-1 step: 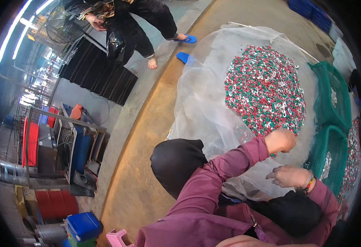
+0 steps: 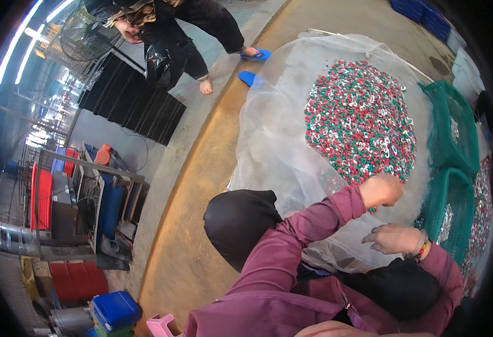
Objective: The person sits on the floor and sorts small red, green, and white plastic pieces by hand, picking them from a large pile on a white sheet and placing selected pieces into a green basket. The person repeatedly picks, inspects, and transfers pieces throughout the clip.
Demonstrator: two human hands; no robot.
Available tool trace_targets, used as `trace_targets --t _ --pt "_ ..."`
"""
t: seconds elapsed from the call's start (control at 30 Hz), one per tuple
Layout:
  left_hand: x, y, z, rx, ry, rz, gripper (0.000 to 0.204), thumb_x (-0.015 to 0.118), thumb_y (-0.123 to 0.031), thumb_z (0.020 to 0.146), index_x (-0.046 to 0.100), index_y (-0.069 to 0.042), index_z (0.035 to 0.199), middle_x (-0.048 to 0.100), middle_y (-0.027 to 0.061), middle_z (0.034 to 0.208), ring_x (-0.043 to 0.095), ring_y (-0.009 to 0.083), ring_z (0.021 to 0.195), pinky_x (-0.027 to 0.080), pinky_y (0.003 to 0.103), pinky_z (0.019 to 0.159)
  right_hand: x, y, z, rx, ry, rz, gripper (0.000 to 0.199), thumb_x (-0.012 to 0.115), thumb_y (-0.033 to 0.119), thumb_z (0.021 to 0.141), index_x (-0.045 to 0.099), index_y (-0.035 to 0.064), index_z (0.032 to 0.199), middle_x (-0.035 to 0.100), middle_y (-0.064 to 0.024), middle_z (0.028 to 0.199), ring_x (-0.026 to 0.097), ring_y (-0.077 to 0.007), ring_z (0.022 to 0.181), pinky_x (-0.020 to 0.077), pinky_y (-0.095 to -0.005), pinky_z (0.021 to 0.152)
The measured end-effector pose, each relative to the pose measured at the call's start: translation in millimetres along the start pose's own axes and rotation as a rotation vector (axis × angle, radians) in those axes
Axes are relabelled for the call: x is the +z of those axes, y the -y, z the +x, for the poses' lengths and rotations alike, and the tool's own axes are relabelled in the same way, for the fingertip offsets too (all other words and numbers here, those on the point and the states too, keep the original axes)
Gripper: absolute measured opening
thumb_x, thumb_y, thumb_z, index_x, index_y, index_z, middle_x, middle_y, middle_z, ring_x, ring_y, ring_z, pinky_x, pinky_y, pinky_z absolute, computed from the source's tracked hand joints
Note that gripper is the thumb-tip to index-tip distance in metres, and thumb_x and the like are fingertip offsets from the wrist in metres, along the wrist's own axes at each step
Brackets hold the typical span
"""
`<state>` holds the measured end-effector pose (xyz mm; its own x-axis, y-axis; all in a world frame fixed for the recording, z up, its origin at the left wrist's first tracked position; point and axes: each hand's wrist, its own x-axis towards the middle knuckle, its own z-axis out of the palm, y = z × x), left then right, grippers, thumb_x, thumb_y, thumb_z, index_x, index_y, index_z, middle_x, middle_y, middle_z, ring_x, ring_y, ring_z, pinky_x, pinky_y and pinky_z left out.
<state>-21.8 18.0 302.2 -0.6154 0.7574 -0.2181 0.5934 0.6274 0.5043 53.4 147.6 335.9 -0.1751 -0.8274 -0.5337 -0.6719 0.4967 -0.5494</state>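
A large heap of small plastic pieces (image 2: 362, 121) is seen spread on a clear plastic sheet (image 2: 274, 140) that lies on the floor (image 2: 201, 185). The heap is an elongated oval, and its long axis runs from the person's hands away toward the upper part of the view, leaning slightly to the left. The pieces are red, green and white, all mixed together, and they are too many and too small to be counted.

The left hand (image 2: 380, 191) is closed into a loose fist at the near edge of the heap; what is held inside it cannot be told. The right hand (image 2: 394, 238) is held flat, with the fingers spread a little and the palm downward, just nearer to the person than the heap, over the plastic sheet. Nothing is seen to be held in it. Both arms are covered by purple sleeves.

To the right of the heap, two green mesh baskets (image 2: 446, 132) are placed, one behind the other, with pale pieces seen inside them. Beyond the far left side of the heap, a second person (image 2: 184, 33) in dark clothes is standing barefoot, and two blue sandals (image 2: 248, 77) are lying beside that person's feet.
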Motion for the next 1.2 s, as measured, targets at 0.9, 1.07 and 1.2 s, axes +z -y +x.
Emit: trace_targets --t 0.9,1.07,1.2 --pt "-25 29 -2 0.099 -0.518 -0.093 0.028 0.068 -0.016 0.075 0.066 -0.008 0.102 0.049 0.0186 0.116 0.041 0.0392 0.113 0.043 0.050 0.092 9 -17 -1 -0.062 -0.009 0.144 0.037 0.055 0.016 0.083 0.056 0.0071 0.119 0.063 -0.0175 0.103 0.060 -0.0348 0.097 0.0461 -0.0440 0.085" --pt "-20 43 -4 0.134 -0.619 0.094 0.028 0.067 -0.020 0.074 0.068 -0.009 0.099 0.059 0.0156 0.106 0.049 0.0363 0.109 0.040 0.050 0.093 16 -19 6 -0.103 -0.047 0.121 0.035 0.054 0.015 0.081 0.058 0.0072 0.115 0.063 -0.0195 0.098 0.060 -0.0342 0.096 0.0474 -0.0427 0.082" --pt "-24 96 -3 0.096 -0.564 -0.078 0.029 0.062 -0.020 0.079 0.067 -0.004 0.103 0.066 0.0181 0.087 0.065 0.0303 0.085 0.050 0.044 0.078 33 -24 3 -0.075 -0.191 0.007 0.024 0.051 0.011 0.080 0.064 0.0085 0.100 0.065 -0.0166 0.084 0.063 -0.0336 0.080 0.0508 -0.0431 0.069"
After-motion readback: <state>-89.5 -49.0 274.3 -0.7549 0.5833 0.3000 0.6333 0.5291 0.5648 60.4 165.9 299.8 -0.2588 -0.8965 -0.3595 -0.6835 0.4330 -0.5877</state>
